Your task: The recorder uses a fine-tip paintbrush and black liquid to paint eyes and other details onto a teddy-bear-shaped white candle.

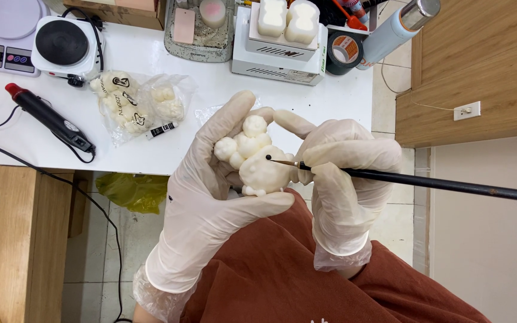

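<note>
My left hand (210, 191), in a white glove, cradles a cream-white bear-shaped figure (255, 158) above my lap, thumb under it and fingers behind it. A small black dot sits on the figure's face. My right hand (345, 179), also gloved, pinches a thin black paintbrush (426, 182) whose fine tip touches the figure right at that dot. The brush handle runs off to the right edge.
A white table (169, 72) carries a clear bag of similar white figures (136, 104), a black heat gun with a red tip (49, 116), a small hot plate (64, 45), a scale (7, 36), a white mould box (282, 42) and a tape roll (345, 51). Wooden shelf at left.
</note>
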